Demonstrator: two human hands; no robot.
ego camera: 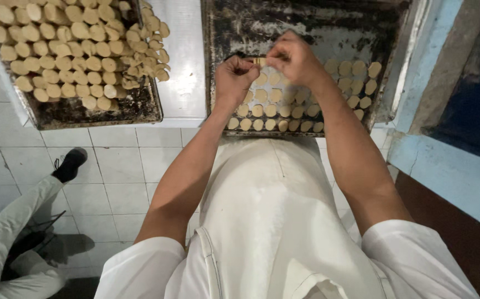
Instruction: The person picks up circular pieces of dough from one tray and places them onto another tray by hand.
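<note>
So both the left hand [234, 75] and right hand [292, 58] pinch one dough piece [260, 61] over the dark tray [306, 27], lining rows toward its near edge.

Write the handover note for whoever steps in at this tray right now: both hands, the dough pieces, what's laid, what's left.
Left hand and right hand: together above the dark baking tray, pinching one small dough piece between the fingertips.
Laid: rows of round dough pieces cover the tray's near part and right side.
Left: the far part of that tray is bare metal.
The second tray, to the left, is heaped with dough pieces.
Another person's leg and black shoe are on the tiled floor at left.
</note>
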